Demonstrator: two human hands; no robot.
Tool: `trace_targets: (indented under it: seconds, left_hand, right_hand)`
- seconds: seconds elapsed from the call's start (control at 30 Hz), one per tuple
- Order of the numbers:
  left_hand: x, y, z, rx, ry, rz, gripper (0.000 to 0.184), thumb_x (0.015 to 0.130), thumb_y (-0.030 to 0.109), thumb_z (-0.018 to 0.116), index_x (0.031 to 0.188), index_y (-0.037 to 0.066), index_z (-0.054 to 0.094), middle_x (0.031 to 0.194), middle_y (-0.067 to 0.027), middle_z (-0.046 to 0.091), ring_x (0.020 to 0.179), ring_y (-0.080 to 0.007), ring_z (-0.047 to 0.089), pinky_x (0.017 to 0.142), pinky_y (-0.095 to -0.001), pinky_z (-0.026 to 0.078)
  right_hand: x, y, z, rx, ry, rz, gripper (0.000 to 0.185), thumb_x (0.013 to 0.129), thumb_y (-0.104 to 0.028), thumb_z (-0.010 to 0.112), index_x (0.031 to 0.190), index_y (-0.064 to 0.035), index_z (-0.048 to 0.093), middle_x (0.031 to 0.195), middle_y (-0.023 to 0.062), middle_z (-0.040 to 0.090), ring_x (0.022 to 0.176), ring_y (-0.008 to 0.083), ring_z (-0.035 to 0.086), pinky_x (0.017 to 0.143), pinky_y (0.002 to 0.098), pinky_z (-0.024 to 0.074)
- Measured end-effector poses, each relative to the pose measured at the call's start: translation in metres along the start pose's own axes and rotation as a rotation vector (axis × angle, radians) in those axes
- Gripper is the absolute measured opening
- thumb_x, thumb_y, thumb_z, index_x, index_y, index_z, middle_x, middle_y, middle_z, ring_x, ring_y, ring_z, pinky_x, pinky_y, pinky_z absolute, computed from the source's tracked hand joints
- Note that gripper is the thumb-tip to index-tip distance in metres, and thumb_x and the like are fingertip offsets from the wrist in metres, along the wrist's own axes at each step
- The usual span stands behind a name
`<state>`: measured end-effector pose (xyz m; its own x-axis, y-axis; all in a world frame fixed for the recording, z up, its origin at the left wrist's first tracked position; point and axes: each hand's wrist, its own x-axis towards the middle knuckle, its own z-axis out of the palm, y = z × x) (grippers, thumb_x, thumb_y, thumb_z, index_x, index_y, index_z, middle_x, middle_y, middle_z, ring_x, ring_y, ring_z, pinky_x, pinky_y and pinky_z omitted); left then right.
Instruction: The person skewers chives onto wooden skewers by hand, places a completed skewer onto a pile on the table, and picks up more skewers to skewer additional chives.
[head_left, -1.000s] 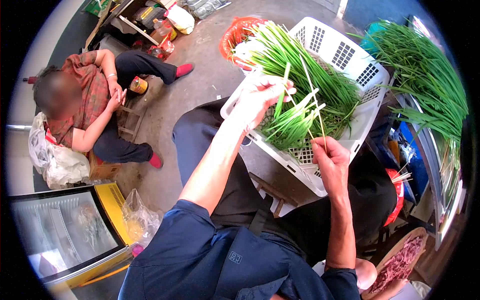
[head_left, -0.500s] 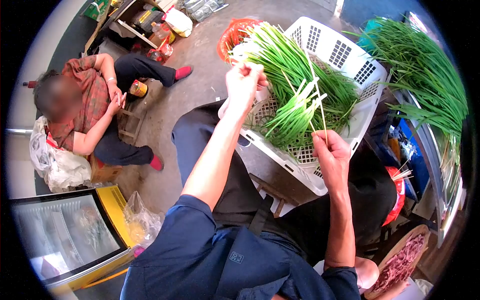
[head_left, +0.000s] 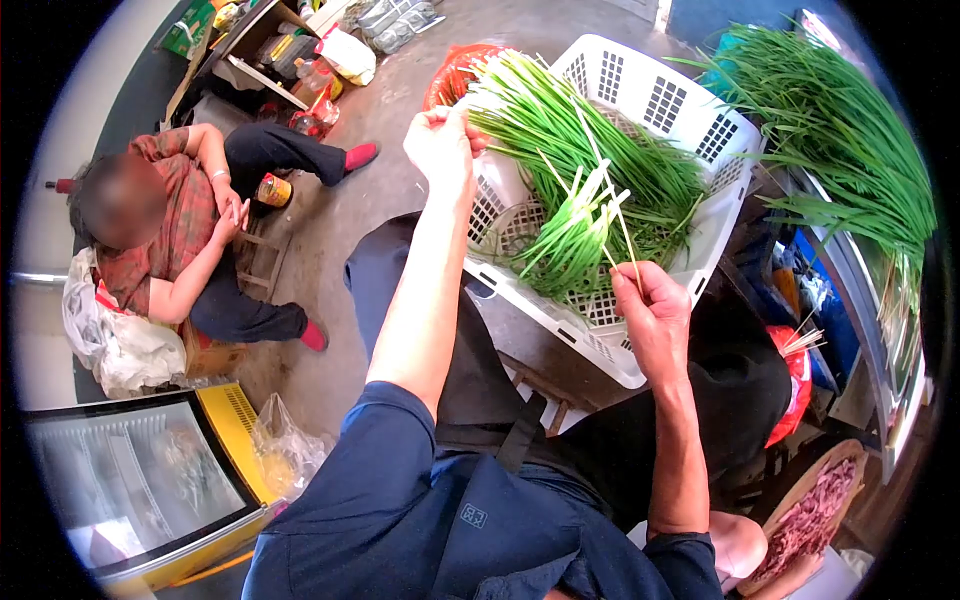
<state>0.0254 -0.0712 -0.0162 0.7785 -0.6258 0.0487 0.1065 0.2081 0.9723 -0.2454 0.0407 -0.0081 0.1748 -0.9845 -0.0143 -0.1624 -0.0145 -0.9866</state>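
Observation:
My right hand pinches the lower ends of two thin bamboo skewers, which spread apart a little upward. A small bundle of cut green chives is threaded across them, pale ends on the right. My left hand has its fingers curled together at the pale ends of a large pile of chives. Whatever lies between those fingertips is too small to make out. The pile rests in a white plastic basket, over my lap.
More long chives lie on a surface at right. A red bag stands behind the basket. Another person sits at left, above a yellow-edged glass-front cooler. A round board with chopped meat is at lower right.
My left hand has moved left and upward to the pale ends of the chive pile. My right hand, with the skewers, has shifted slightly left. The view has tilted a little.

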Motion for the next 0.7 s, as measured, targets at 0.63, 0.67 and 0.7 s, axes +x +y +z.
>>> trace_targets:
  seconds: [0.63,0.67,0.7]
  left_hand:
    - [-0.028,0.095,-0.023,-0.429,-0.365,0.334,0.006,0.094,0.01,0.058,0.097,0.009,0.053,0.075,-0.0078,0.058,0.064,-0.0184,0.055,0.061,-0.0363,0.053]
    - [-0.031,0.104,-0.025,-0.448,-0.386,0.34,0.006,0.095,0.011,0.057,0.098,0.009,0.053,0.075,-0.0075,0.058,0.061,-0.0174,0.053,0.059,-0.035,0.051]
    - [-0.039,0.115,-0.023,-0.456,-0.385,0.331,0.006,0.096,0.013,0.057,0.098,0.009,0.053,0.074,-0.0071,0.057,0.057,-0.0157,0.049,0.055,-0.0322,0.046]
  right_hand:
    - [-0.002,-0.005,-0.004,0.012,0.046,-0.048,0.01,0.09,-0.008,0.065,0.09,0.0013,0.066,0.062,-0.0053,0.052,0.057,0.0025,0.042,0.05,0.0218,0.0354]
    - [-0.002,-0.006,-0.004,0.01,0.05,-0.042,0.009,0.09,-0.008,0.065,0.089,0.0012,0.066,0.063,-0.0054,0.052,0.057,0.0024,0.042,0.051,0.0216,0.0354]
    - [-0.002,-0.006,-0.004,0.01,0.049,-0.043,0.009,0.09,-0.008,0.065,0.089,0.0012,0.066,0.063,-0.0054,0.052,0.057,0.0024,0.042,0.051,0.0216,0.0354]
